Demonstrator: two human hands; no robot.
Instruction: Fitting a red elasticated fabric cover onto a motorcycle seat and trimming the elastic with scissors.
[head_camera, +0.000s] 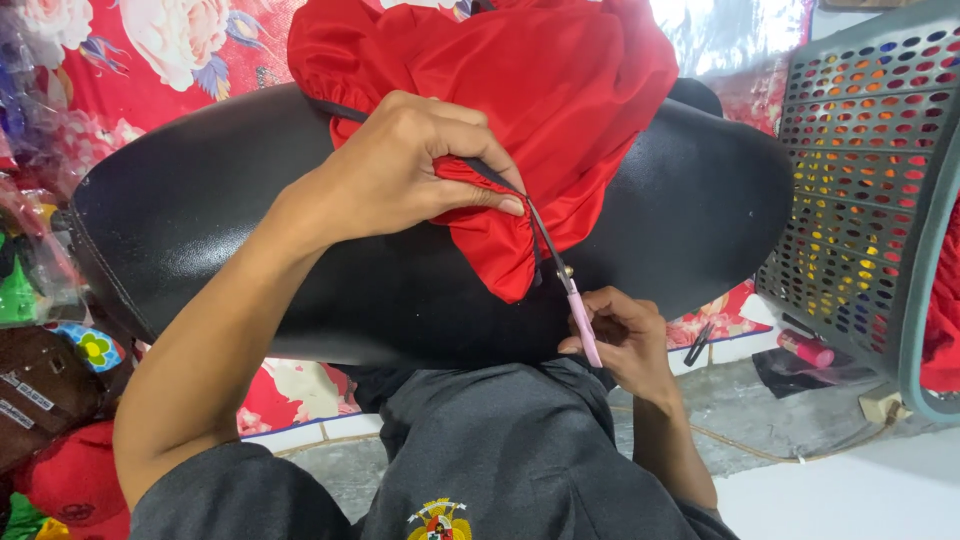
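The left hand (400, 170) pinched the red cloth (520, 90) bunched on the black seat (200, 220); the right hand (620, 340) gripped pink scissors (565, 285), blades at the gathered edge. The thumb lay just beside the blades, so a slip risked nicking it or the cloth.

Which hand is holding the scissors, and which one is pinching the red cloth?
The right hand holds the pink-handled scissors; the left hand pinches the red cloth.

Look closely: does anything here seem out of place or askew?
Nothing is damaged or spilled. Oddly, a small dark tool and a pink tube lie loose on the floor beside the perforated basket.
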